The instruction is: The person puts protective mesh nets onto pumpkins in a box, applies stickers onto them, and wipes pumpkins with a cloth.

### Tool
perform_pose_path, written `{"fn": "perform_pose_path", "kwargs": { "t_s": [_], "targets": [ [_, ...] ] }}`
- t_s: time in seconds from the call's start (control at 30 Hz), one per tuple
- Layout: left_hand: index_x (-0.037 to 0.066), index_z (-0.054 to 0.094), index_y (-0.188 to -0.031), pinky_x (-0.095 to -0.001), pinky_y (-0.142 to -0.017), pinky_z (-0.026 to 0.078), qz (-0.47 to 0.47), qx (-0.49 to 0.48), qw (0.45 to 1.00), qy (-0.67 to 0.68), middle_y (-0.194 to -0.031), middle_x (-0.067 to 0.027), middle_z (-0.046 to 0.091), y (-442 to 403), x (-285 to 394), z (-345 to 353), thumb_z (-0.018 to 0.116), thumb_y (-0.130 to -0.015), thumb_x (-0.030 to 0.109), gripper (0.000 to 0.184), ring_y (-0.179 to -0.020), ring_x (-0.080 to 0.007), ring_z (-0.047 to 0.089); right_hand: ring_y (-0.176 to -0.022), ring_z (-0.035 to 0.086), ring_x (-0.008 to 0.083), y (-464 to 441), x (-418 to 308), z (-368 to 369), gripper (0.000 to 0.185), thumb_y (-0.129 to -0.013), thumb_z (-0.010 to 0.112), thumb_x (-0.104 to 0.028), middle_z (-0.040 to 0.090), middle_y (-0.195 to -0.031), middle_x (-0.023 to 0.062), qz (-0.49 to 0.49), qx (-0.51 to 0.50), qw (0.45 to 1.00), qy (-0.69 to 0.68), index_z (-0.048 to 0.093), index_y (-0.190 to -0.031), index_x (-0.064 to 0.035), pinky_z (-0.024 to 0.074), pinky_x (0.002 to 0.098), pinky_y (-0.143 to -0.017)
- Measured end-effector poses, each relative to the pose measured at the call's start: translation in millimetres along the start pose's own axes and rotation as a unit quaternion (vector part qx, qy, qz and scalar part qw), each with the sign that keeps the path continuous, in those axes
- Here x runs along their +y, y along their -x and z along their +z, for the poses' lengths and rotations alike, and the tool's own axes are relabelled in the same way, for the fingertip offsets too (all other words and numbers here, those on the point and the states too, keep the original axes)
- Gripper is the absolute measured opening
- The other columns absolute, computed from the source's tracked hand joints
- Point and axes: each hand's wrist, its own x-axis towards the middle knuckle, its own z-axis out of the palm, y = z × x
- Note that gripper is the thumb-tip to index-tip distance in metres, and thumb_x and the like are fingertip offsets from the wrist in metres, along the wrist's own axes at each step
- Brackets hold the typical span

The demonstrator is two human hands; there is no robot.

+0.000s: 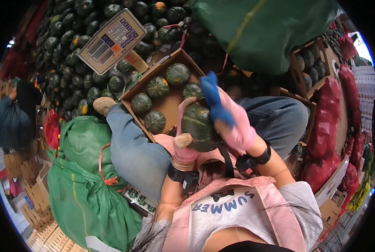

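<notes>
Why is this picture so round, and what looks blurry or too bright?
Head view throughout: black corners suggest a wide lens; right hand and blue cloth are smeared, likely by motion; the bright gap at upper right is washed out; the scale looks sharper.

A single view looks from the person's head, facing forward and steeply down over the shirt (pixel 246 206) and jeans (pixel 139 147). The lens is very wide, its round edge falling into black. The left hand (pixel 183 147) and right hand (pixel 236 119) show close, mid-frame; beyond lie the open carton (pixel 170 111) and, farther, heaped squashes (pixel 65 46).
</notes>
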Motion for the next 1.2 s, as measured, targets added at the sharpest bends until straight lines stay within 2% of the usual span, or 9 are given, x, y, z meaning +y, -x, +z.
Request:
{"fn": "perform_pose_path", "kwargs": {
  "t_s": [0.07,0.33,0.47,0.6,0.73,0.9,0.97,1.07,1.2],
  "targets": [
    [0.005,0.033,-0.134,-0.0376,-0.095,0.045,0.01,-0.045,0.979,-0.2,-0.122,-0.0146,0.048,5.0,2.9,-1.4,0.072,-0.061,0.025,0.086,-0.111,-0.0266,0.053,-0.102,0.057,0.0186,-12.4,13.7,-10.1,0.038,-0.094,0.047,-0.025,0.061,-0.112,0.0113,0.398,-0.049,0.832,-0.383,0.057,-0.118,0.0022,0.0421,0.0301,-0.093],
    [0.002,0.029,-0.127,-0.0391,-0.103,0.034,0.188,-0.037,0.794,-0.577,-0.127,-0.0182,0.041,-16.3,2.6,-22.7,0.083,-0.058,0.028,0.091,-0.119,-0.028,0.043,-0.133,0.036,0.0305,25.3,-3.0,2.2,0.039,-0.088,0.051,-0.021,0.05,-0.131,0.0138,0.018,-0.073,0.997,0.021,0.053,-0.123,-0.0016,0.0225,0.0422,-0.11],
    [0.001,0.023,-0.132,-0.0391,-0.103,0.034,0.045,0.007,0.916,-0.399,-0.125,-0.0163,0.041,-12.3,-10.2,-25.8,0.084,-0.058,0.034,0.102,-0.117,-0.0271,0.044,-0.131,0.038,0.029,29.4,-4.1,-0.2,0.033,-0.09,0.048,-0.022,0.051,-0.129,0.0142,-0.04,-0.118,0.977,0.174,0.057,-0.118,-0.0052,0.0194,0.0453,-0.111],
    [0.008,0.014,-0.139,-0.0397,-0.103,0.036,0.054,-0.051,0.926,-0.371,-0.129,-0.0203,0.038,0.5,-12.9,-2.5,0.082,-0.054,0.029,0.111,-0.118,-0.0315,0.045,-0.111,0.053,0.0205,13.4,23.4,-23.1,0.031,-0.096,0.044,-0.019,0.057,-0.12,0.0119,0.406,-0.039,0.876,-0.257,0.058,-0.118,-0.0026,0.0398,0.0265,-0.095],
    [0.024,0.02,-0.136,-0.0426,-0.096,0.044,0.041,-0.09,0.994,-0.049,-0.134,-0.0263,0.034,-8.5,-14.3,6.8,0.083,-0.054,0.031,0.103,-0.118,-0.0343,0.046,-0.115,0.052,0.0203,65.2,58.9,-6.9,0.044,-0.098,0.042,-0.032,0.054,-0.128,0.0095,0.282,0.053,0.635,-0.717,0.047,-0.129,-0.0016,0.0393,0.0344,-0.1],
    [0.021,0.024,-0.135,-0.0444,-0.098,0.044,0.267,-0.11,0.841,-0.457,-0.132,-0.0254,0.035,-14.9,8.5,3.3,0.088,-0.05,0.029,0.107,-0.117,-0.0345,0.046,-0.131,0.036,0.0223,61.2,17.3,-21.3,0.058,-0.096,0.043,-0.038,0.038,-0.144,0.0121,0.296,0.101,0.616,-0.723,0.034,-0.139,-0.0003,0.0257,0.0362,-0.11],
    [0.011,0.022,-0.139,-0.0432,-0.1,0.041,0.424,-0.143,0.63,-0.635,-0.133,-0.024,0.034,-21.5,9.3,-0.3,0.091,-0.047,0.029,0.116,-0.12,-0.0331,0.045,-0.133,0.034,0.0218,62.0,27.0,-16.9,0.066,-0.091,0.052,-0.033,0.034,-0.146,0.0122,0.291,0.04,0.777,-0.557,0.028,-0.142,0.0003,0.024,0.0354,-0.11],
    [0.001,0.021,-0.141,-0.0408,-0.103,0.039,0.175,0.027,0.851,-0.495,-0.134,-0.0216,0.034,1.2,-9.1,5.6,0.093,-0.043,0.028,0.124,-0.122,-0.0306,0.044,-0.137,0.028,0.0228,47.3,2.4,-22.8,0.116,-0.058,0.087,-0.025,0.028,-0.148,0.0157,0.107,-0.072,0.97,-0.206,0.015,-0.146,0.0022,0.0201,0.0344,-0.112],
    [-0.002,0.024,-0.139,-0.0383,-0.105,0.036,0.128,-0.177,0.703,-0.677,-0.135,-0.0192,0.039,-15.0,30.9,11.0,0.095,-0.039,0.028,0.127,-0.124,-0.0292,0.043,-0.133,0.034,0.0257,53.5,12.9,-39.9,0.107,-0.061,0.086,-0.024,0.04,-0.141,0.0167,0.057,-0.139,0.981,-0.125,0.022,-0.143,0.0027,0.0225,0.0359,-0.111]
  ]
}}
